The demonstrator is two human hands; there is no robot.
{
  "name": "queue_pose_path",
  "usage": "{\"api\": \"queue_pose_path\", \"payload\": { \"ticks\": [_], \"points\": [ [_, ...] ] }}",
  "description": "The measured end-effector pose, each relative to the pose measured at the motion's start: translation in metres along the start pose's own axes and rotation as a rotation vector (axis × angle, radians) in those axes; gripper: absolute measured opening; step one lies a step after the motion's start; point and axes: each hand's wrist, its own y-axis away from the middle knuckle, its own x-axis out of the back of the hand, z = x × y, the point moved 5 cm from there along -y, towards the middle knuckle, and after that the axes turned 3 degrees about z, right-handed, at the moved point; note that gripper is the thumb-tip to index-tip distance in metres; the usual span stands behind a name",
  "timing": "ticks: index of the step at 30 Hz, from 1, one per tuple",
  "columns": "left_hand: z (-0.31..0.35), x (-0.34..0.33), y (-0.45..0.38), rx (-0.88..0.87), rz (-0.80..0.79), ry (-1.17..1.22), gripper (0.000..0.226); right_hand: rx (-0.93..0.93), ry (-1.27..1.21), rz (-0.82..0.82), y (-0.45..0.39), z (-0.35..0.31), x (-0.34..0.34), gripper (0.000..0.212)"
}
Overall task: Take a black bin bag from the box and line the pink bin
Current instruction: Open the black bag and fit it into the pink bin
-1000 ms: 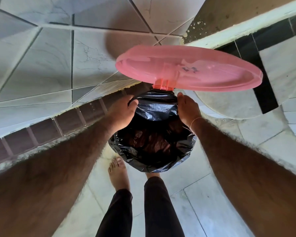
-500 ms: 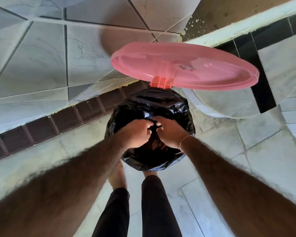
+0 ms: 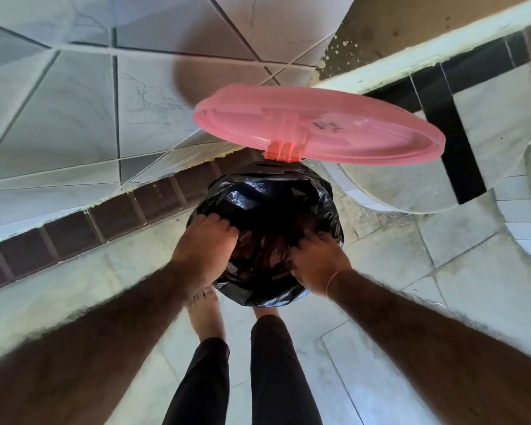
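The black bin bag [image 3: 267,197] is draped over the round mouth of the pink bin, whose body is hidden under the plastic. Only the bin's pink lid [image 3: 319,130] shows, standing open on its hinge at the far side. My left hand [image 3: 204,245] lies on the bag at the near-left rim, fingers curled into the plastic. My right hand [image 3: 318,260] is at the near-right rim, with its fingers dug into the bag's folds. The box is not in view.
The bin stands on a tiled floor [image 3: 411,271] close to a tiled wall with a dark brick band [image 3: 105,216]. A curved tiled ledge [image 3: 411,191] lies to the right. My bare feet and dark trousers [image 3: 242,378] are just in front of the bin.
My hands went from the far rim to meeting at the bag's middle, then parted to the near-left and near-right rim. The bag now covers the whole mouth.
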Motion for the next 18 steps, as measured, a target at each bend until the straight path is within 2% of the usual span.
{"api": "queue_pose_path", "payload": {
  "ticks": [1, 3, 7, 10, 12, 16, 18],
  "points": [
    [0.0, -0.006, 0.006, -0.052, -0.044, -0.084, 0.017, 0.011, 0.043, -0.084, 0.005, 0.002, -0.011, 0.033],
    [0.002, -0.01, 0.015, -0.104, -0.02, -0.145, 0.015, 0.031, 0.053, -0.071, 0.007, 0.006, -0.018, 0.029],
    [0.011, 0.001, 0.022, -0.121, 0.159, -0.097, 0.016, -0.024, 0.0, 0.265, 0.002, 0.003, 0.004, 0.016],
    [0.032, -0.005, 0.038, -0.169, 0.156, -0.062, 0.009, 0.006, -0.044, 0.437, 0.012, -0.023, 0.015, 0.011],
    [0.046, -0.021, 0.054, -0.182, 0.114, 0.011, 0.011, 0.026, -0.064, 0.421, 0.021, -0.044, 0.004, 0.012],
    [0.051, -0.045, 0.078, 0.019, 0.081, 0.2, 0.014, -0.149, -0.258, 0.232, 0.036, -0.059, -0.035, 0.022],
    [0.048, -0.042, 0.082, 0.124, 0.166, 0.341, 0.009, -0.224, -0.355, 0.312, 0.04, -0.056, -0.036, 0.019]
  ]
}}
